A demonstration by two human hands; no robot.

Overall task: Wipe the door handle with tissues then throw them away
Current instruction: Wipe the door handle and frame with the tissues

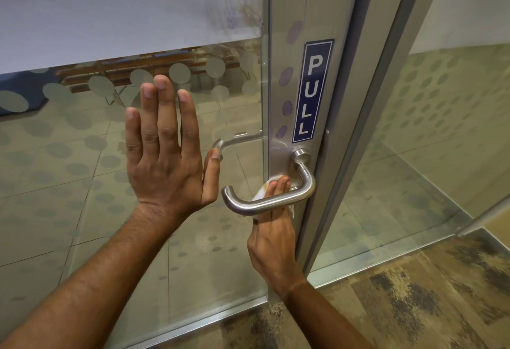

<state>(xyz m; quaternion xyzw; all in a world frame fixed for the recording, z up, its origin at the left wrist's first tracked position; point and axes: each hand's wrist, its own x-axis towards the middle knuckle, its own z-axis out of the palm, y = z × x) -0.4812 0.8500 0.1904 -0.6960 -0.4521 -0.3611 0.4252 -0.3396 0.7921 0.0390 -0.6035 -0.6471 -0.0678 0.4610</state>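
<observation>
A brushed-steel lever door handle [265, 204] juts from the metal door stile [278, 78] below a blue PULL sign [311, 92]. My right hand [273, 238] reaches up behind the lever, and its fingers press a white tissue [260, 192] against the stile, between the lever and the door. Most of the tissue is hidden by the fingers and the lever. Flat against the glass pane [82, 183] to the left of the handle rests my left hand [165, 150], fingers spread, holding nothing.
A second handle [229, 141] shows through the glass on the far side of the door. A fixed glass panel [414, 155] stands to the right of the door frame. Patterned carpet [414, 307] covers the floor on my side.
</observation>
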